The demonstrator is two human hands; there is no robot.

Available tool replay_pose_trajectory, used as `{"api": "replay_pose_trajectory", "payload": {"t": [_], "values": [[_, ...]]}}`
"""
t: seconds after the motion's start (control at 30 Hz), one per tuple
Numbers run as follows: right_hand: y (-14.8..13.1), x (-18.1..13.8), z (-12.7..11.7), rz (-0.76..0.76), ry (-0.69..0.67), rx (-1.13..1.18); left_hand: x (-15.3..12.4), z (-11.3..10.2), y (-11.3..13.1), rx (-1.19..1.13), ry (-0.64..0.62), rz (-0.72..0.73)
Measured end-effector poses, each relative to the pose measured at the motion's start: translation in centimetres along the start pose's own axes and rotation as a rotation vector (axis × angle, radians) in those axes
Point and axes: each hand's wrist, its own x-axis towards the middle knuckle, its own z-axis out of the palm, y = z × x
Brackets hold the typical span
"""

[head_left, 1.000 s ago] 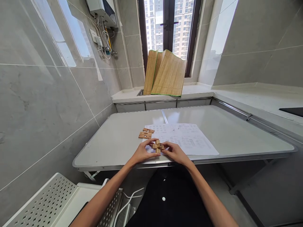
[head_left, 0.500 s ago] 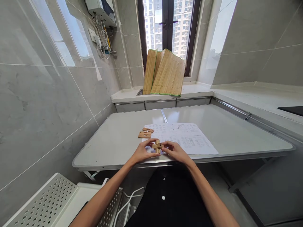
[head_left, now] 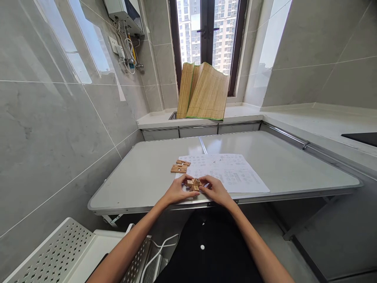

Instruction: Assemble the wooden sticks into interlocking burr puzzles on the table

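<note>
Near the table's front edge, a small cluster of interlocked wooden puzzle pieces (head_left: 194, 183) is held between both hands. My left hand (head_left: 178, 190) grips it from the left, with the thumb below and the fingers above. My right hand (head_left: 214, 189) pinches its right side between thumb and fingers. Several flat, notched wooden pieces (head_left: 179, 168) lie just beyond my left hand. A printed sheet (head_left: 235, 173) with small line diagrams lies flat behind and right of the hands. The cluster's underside is hidden by my fingers.
The white folding table (head_left: 141, 169) has a seam down its middle. A bamboo mat (head_left: 207, 94) leans on the window ledge behind it. A white perforated rack (head_left: 59, 251) stands at the lower left, with a white cable (head_left: 159, 251) beside it.
The wooden cluster has turned and tilted in my hands, so different faces show now. Both hands stay on it. The flat pieces and sheet lie as before; the view has shifted slightly.
</note>
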Motion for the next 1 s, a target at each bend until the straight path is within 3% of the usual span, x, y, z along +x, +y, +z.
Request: {"api": "replay_pose_trajectory", "payload": {"t": [0.3,0.6,0.87,1.0], "values": [[0.1,0.3,0.0,0.062,-0.009,0.034,0.1,-0.2,0.1,-0.039,-0.027,-0.056],[-1.0,0.0,0.1,-0.018,-0.021,0.067,0.4,0.1,-0.7,-0.152,0.0,-0.124],[-2.6,-0.2,1.2,-0.074,0.044,-0.166,0.3,0.0,-0.6,-0.152,-0.018,-0.115],[-3.1,-0.3,1.4,-0.091,0.058,-0.174,0.3,0.0,-0.6,-0.168,-0.017,-0.118]]}}
